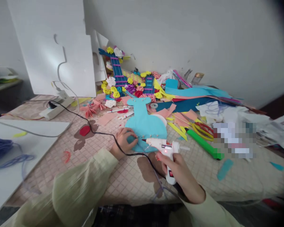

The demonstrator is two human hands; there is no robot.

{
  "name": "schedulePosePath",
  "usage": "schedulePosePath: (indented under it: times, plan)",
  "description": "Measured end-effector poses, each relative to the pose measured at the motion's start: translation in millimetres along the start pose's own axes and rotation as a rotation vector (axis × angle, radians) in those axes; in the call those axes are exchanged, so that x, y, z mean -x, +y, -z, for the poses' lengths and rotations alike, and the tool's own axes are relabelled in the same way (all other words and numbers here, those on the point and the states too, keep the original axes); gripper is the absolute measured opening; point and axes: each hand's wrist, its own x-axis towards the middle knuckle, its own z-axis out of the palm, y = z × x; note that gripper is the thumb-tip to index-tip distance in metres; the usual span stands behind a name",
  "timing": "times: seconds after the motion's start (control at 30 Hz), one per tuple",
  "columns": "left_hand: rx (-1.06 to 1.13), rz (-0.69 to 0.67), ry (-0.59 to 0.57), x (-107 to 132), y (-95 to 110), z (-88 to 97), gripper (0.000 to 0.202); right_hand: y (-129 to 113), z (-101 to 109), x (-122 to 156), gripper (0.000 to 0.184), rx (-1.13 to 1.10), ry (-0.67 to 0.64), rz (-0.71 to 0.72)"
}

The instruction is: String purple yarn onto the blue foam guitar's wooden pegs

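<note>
My right hand (180, 171) is closed round the handle of a white hot glue gun (164, 147), whose nozzle points left at the lower edge of a light blue guitar-shaped foam cutout (145, 121) lying flat on the table. My left hand (125, 142) rests on the cutout's lower left edge, fingers curled and pressing it down right beside the nozzle. The gun's black cord (94, 130) runs left across the table to a white power strip (55, 108).
A finished blue foam guitar with paper flowers (118, 74) leans against the wall behind. Foam sheets, scraps, yellow-handled scissors (202, 129) and a green marker (203, 143) clutter the right side. White boards (56, 47) stand at the back left; blue yarn (0, 149) lies on a white board at left.
</note>
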Motion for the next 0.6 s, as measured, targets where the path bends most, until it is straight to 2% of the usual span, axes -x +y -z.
schedulePosePath:
  times: [0.2,0.43,0.6]
  plan:
    - [0.032,0.003,0.003,-1.3,0.7,1.5,0.011,-5.8,-5.4,-14.2,0.040,-0.037,-0.026,-0.108]
    - [0.092,-0.042,-0.028,-2.8,0.4,7.5,0.017,-9.4,-1.2,-25.0,0.039,0.007,-0.042,-0.117]
    - [0.065,-0.055,-0.049,-4.6,3.1,10.3,0.015,-19.0,1.2,-24.4,0.035,0.117,-0.057,-0.145]
